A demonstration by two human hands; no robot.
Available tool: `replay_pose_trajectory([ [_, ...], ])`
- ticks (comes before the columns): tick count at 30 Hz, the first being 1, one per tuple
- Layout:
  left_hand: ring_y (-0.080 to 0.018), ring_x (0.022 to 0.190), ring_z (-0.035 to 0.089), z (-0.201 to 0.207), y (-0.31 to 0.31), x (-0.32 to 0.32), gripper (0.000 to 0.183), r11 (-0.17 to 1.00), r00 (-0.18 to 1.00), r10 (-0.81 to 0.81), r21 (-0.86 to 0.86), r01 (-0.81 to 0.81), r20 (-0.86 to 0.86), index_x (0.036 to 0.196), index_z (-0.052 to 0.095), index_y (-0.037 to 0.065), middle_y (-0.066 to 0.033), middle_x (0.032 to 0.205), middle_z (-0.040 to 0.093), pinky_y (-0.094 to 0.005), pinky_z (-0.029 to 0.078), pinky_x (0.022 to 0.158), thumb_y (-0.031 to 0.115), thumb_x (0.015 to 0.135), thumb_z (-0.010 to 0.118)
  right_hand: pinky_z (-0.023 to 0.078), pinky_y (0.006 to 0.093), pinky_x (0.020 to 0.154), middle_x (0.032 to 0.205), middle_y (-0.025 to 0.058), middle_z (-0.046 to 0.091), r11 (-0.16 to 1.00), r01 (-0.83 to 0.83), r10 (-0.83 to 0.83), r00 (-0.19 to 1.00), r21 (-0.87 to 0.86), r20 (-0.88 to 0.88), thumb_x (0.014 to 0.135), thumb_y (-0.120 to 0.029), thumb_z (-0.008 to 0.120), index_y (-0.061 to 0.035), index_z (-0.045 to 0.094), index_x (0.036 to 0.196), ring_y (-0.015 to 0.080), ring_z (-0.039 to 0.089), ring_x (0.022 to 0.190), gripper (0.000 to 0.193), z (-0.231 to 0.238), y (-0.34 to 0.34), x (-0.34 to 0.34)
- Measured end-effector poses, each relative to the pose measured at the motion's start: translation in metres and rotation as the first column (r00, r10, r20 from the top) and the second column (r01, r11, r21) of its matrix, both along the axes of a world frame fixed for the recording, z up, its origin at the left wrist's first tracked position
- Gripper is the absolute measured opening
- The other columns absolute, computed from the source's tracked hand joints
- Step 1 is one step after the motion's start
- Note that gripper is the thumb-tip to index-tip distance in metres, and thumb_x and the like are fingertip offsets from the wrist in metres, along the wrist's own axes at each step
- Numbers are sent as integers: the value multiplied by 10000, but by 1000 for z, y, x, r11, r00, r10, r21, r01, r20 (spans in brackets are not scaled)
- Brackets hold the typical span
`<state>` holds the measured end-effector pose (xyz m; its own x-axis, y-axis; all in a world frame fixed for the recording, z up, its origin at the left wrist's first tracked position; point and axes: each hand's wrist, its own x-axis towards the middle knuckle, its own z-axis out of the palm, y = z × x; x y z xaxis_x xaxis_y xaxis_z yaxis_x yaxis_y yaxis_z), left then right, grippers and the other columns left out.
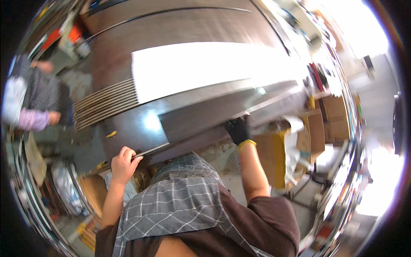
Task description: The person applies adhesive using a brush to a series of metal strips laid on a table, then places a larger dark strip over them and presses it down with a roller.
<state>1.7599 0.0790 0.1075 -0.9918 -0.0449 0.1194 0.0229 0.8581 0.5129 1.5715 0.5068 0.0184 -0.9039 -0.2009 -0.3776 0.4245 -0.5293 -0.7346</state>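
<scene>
Along the near edge of the dark brown table (188,26), my bare left hand (123,165) is closed on the end of a thin metal strip (155,149). The strip lies at the front edge of a glossy dark panel (136,128). My right hand (239,129) wears a black glove with a yellow cuff. Its fingers are bent at the near end of a long pale strip (274,101), which slants away to the right; blur hides the exact grip. I cannot tell whether the two strips are joined. A small yellow piece (111,134) rests on the panel.
Beyond the panel lies a large white sheet (197,70), with several parallel thin rods (107,103) sticking out at its left. Another person (36,98) stands at the left. Cardboard boxes (267,158) stand right of me. A long dark bar (171,16) crosses the far tabletop.
</scene>
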Motion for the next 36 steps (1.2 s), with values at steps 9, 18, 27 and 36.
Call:
replay_pose_trajectory([
  [9,-290,661,558,57,-173,-104,271,988,989,141,54,-143,47,771,518,48,-100,777,509,-372,435,583,205,756,738,274,403,1104,1000,109,660,583,-350,683,700,733,-208,989,-458,421,-62,582,1140,205,618,952,453,33,-141,-150],
  [18,-253,697,537,56,-327,-256,249,942,932,307,-81,-327,-194,844,505,26,-87,830,488,-347,427,637,182,831,699,340,353,1028,1046,38,690,329,80,817,476,941,-326,994,-375,430,-62,601,1117,178,574,1003,377,71,-350,-344],
  [27,-315,816,562,-8,-368,-266,256,928,942,332,-165,-335,-46,853,498,28,-115,874,500,-394,439,713,194,832,692,385,427,986,921,69,637,724,-497,533,843,-478,-70,984,-507,389,-72,604,961,257,561,911,486,-49,-403,-370],
  [36,-318,1149,553,-59,-309,-149,371,779,756,565,-87,-620,-331,1206,602,36,-158,1216,593,-391,446,957,236,900,661,434,439,977,1211,212,591,203,336,631,673,920,-386,900,-383,611,18,510,1283,339,552,1151,564,19,-245,-247],
])
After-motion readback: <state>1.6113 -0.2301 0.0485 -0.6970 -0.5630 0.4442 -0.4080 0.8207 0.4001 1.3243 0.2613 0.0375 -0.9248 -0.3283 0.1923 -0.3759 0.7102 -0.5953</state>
